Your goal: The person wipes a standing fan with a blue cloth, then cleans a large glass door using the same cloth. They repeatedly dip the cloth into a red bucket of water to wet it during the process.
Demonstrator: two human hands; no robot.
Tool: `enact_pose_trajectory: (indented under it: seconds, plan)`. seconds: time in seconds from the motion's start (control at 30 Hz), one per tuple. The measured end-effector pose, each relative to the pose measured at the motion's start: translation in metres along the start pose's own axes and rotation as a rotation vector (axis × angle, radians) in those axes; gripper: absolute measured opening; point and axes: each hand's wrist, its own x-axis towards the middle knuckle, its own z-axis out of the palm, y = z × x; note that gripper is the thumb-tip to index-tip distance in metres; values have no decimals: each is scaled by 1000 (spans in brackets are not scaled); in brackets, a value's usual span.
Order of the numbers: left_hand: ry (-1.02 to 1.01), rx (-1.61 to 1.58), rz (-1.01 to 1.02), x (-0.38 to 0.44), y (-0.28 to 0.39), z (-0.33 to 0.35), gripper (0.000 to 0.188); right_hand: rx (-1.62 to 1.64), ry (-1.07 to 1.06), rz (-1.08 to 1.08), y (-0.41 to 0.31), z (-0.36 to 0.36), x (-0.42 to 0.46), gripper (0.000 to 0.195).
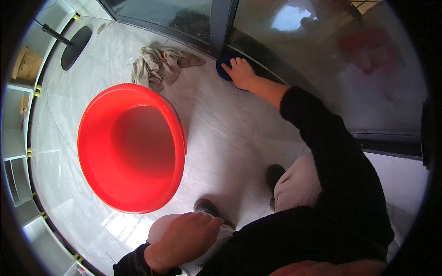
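My right hand point(240, 73) reaches out with a dark blue cloth point(224, 71) under its fingers. The cloth lies against the floor beside the dark bottom rail point(267, 70) of a glass panel, close to an upright post point(222, 27). My left hand point(191, 238) rests over my bent knee with the fingers curled down; its palm side is hidden. In front of me stands a large red plastic bucket point(98, 148) with cloudy, greyish liquid point(148, 141) inside. A crumpled, dirty grey rag point(148, 63) lies on the floor behind the bucket.
White shelving point(15, 143) runs along the left, with cardboard boxes point(27, 65) on it. A round black stand base point(76, 48) is on the light tiled floor point(221, 127) at the upper left. Large glass panes point(321, 69) with reflections fill the upper right. My shoes point(206, 206) are close to the bucket.
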Motion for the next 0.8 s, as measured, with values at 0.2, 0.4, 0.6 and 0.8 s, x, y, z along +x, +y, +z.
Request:
enact_pose_trajectory:
  seconds: [0.2, 0.4, 0.6, 0.8]
  plan:
    - [19, -24, 29, 13, -16, 2, 24, -63, -199, 116, -12, 0, 39, 81]
    - [19, 1, 52, 10, -19, -1, 24, 26, -276, 142, 1, 13, 13, 87]
    - [113, 10, 99, -4, -12, 4, 16, 39, -392, 172, 22, 41, -67, 88]
    - [184, 60, 145, -16, -4, 14, 11, 133, -806, 326, 49, 41, -145, 60]
